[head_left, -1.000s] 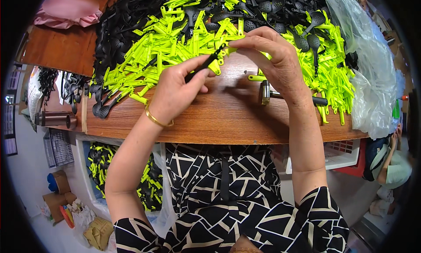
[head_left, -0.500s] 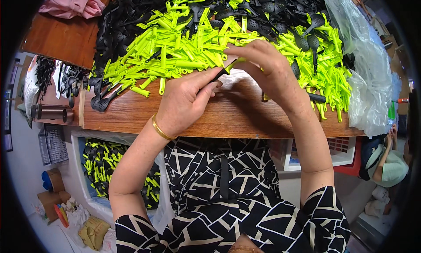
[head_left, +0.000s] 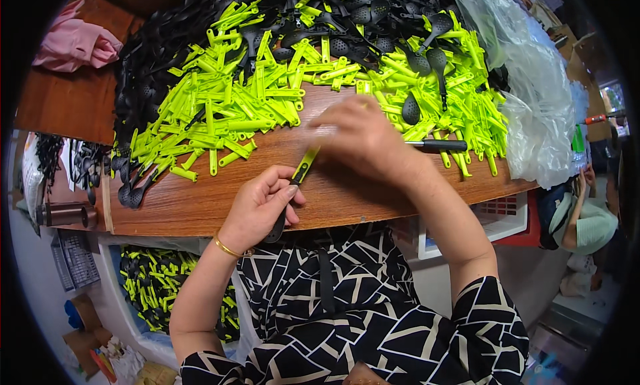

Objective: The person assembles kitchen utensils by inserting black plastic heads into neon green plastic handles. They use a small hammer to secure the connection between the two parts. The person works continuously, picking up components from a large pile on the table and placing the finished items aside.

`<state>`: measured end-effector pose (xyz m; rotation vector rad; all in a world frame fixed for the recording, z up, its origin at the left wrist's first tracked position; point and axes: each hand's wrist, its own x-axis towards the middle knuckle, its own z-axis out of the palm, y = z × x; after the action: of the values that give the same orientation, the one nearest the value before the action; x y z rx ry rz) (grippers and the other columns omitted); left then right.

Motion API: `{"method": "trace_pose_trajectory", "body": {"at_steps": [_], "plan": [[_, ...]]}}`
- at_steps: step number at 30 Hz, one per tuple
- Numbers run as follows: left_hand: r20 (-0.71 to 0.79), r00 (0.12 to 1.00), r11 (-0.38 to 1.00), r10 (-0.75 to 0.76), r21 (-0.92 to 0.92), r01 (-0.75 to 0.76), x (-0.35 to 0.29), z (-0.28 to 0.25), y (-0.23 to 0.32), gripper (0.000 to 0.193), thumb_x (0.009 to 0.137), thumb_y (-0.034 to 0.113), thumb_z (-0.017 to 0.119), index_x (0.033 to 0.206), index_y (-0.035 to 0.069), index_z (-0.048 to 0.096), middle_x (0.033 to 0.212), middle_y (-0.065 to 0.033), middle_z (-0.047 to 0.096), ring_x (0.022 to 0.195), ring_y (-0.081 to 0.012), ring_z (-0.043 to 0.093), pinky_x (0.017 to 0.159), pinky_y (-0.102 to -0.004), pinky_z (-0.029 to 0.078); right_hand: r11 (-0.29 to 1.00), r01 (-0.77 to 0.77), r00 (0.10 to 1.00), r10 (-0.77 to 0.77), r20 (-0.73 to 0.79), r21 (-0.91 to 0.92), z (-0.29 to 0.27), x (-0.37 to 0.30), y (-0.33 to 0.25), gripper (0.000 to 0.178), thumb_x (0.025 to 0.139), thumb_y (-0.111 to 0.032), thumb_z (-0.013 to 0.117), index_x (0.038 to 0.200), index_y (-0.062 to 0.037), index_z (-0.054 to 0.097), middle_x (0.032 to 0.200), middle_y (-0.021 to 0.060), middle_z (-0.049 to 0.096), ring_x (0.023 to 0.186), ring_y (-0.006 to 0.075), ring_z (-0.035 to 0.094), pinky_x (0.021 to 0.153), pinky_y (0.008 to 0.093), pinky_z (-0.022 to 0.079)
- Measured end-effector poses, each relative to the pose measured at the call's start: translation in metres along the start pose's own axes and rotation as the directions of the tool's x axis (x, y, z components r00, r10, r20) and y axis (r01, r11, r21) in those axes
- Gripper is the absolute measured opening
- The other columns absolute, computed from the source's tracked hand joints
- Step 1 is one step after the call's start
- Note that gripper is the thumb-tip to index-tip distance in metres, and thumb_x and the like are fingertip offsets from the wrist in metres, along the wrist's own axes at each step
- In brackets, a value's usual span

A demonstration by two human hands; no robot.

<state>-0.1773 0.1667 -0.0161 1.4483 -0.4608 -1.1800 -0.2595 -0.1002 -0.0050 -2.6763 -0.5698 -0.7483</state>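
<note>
While your left hand (head_left: 261, 206) stays low, just left of the middle in the head view, its thumb and fingers are closed around a black spoon (head_left: 275, 232), whose bowl hangs below your palm by the table's front edge. Up from your grip, a yellow-green handle (head_left: 307, 160) lines up with the spoon's stem, tilted toward the frame's centre. And there's your right hand (head_left: 360, 133), blurred at the centre, fingers partly bent above the handle's tip; whether they touch or grip anything, I cannot tell.

Just right of it, a black tool grip (head_left: 441, 146) lies over the brown table (head_left: 347, 202). Loose green pieces (head_left: 247, 108) heap up left and right of centre, dark spoons (head_left: 360, 13) bank along the top, and a clear plastic sheet (head_left: 537, 142) crumples down the right. Lower left, a white bin (head_left: 115, 285) holds more black and green pieces; upper left, you've got a pink cloth (head_left: 77, 45).
</note>
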Motion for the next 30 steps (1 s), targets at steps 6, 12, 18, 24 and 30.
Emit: {"method": "trace_pose_trajectory", "body": {"at_steps": [6,12,18,24,30], "plan": [[-0.1,0.995,0.993,0.002,-0.114,-0.013,0.003,0.001,-0.002,0.027,0.11,0.014,0.057,0.134,0.003,0.055,0.101,-0.0078,0.072,0.071,-0.0074,0.067,0.065,-0.0222,0.057,0.923,-0.289,0.957,0.283,-0.062,-0.253,0.002,0.008,0.089,0.013,0.089,-0.015,0.071,0.1,-0.0121,0.077,0.111,0.0023,0.075,0.106,0.0242,0.066,0.089,0.0424,0.051],[-0.152,0.988,0.986,0.007,-0.165,-0.032,0.005,0.004,-0.001,0.028,0.109,0.013,0.058,0.135,0.002,0.054,0.105,-0.008,0.071,0.072,-0.0076,0.065,0.067,-0.0232,0.058,0.931,-0.302,0.952,0.307,-0.01,-0.204,0.006,0.011,0.095,0.01,0.093,-0.014,0.069,0.098,-0.0109,0.076,0.108,0.0064,0.075,0.096,0.0305,0.07,0.086,0.0451,0.051],[-0.215,0.975,0.976,0.058,-0.193,-0.1,0.007,0.018,0.004,0.031,0.108,0.011,0.061,0.136,0.0,0.054,0.113,-0.0103,0.072,0.077,-0.0091,0.069,0.069,-0.0245,0.06,0.238,-0.582,0.709,0.617,0.341,0.778,-0.014,0.024,0.005,0.056,0.097,-0.011,0.074,0.149,-0.0114,0.053,0.099,0.0039,0.072,0.094,0.0102,0.068,0.085,0.0278,0.055],[-0.234,0.956,0.957,0.175,-0.187,-0.221,0.011,0.033,0.013,0.032,0.108,0.01,0.06,0.137,-0.001,0.054,0.118,-0.0128,0.073,0.081,-0.0109,0.072,0.071,-0.0242,0.06,0.165,-0.397,0.759,0.612,0.222,0.903,0.017,0.018,-0.028,0.059,0.096,-0.006,0.076,0.149,-0.0104,0.052,0.108,0.0062,0.07,0.098,0.0114,0.068,0.088,0.028,0.056],[-0.254,0.936,0.945,0.245,-0.151,-0.289,0.012,0.038,0.004,0.032,0.108,0.008,0.059,0.138,-0.001,0.053,0.117,-0.0127,0.073,0.084,-0.0116,0.072,0.073,-0.0248,0.06,0.17,-0.464,0.744,0.608,0.278,0.869,0.014,0.024,-0.028,0.058,0.095,-0.004,0.076,0.147,-0.0107,0.052,0.105,0.004,0.064,0.095,0.0109,0.065,0.085,0.0266,0.056]]}}
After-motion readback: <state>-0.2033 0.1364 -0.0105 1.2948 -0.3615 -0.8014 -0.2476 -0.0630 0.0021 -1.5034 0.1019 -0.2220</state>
